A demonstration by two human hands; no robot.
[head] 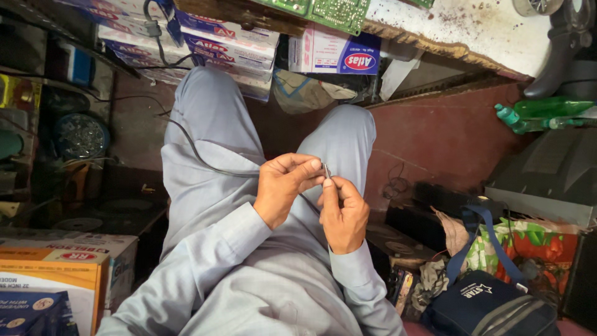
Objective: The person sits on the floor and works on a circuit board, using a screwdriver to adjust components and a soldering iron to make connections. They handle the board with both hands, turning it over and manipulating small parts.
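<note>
— What are the hands doing in the head view?

— Both meet above the lap. The left hand [283, 186] and the right hand [341, 211] each pinch a small metal piece [326, 170] between thumb and fingertips, fingers pressed together.

— And that dark line?

— A black cable [193, 149] runs from the left hand across the left knee towards the far cardboard boxes [224, 40]. A navy bag [485, 302] sits near right, green bottles [541, 115] far right.
</note>
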